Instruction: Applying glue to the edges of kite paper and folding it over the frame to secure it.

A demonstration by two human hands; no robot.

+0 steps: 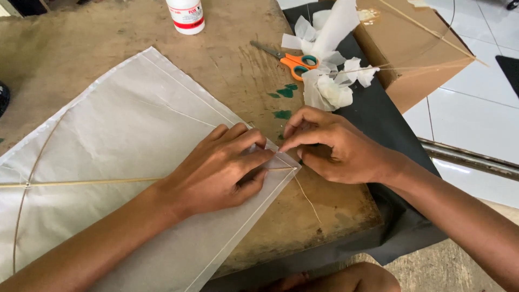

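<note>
Cut off at the left and bottom edges: much of the white paper kite (124, 140), so its full outline cannot be made out. Hidden under both hands: the very corner of the sheet, where the thin bamboo spine (81, 183) ends. Hard to tell whether any glue sits on that corner. Also cropped at the top edge — a white glue bottle (185, 15) with a red band, cap out of view, contents not visible.

Lying flat on the worn wooden table (238, 65), the kite: thin, translucent, faintly creased, folded hems along its edges, a curved bow stick showing through the paper at the left, a loose thread (307, 197) trailing from the tip across the wood.

Left hand (216, 170) spread palm-down on the corner, fingers close together and pressing the paper flat, index finger stretched toward the tip. Right hand (330, 143) just beside it, touching at the fingertips, thumb and index finger pinched narrow on the paper's point — whether on paper edge or thread cannot be told.

Farther back: orange-handled scissors (292, 59), closed, beside crumpled white paper scraps (330, 81); a brown paper kite (411, 48) resting partly off the table over black cloth (378, 119)
</note>
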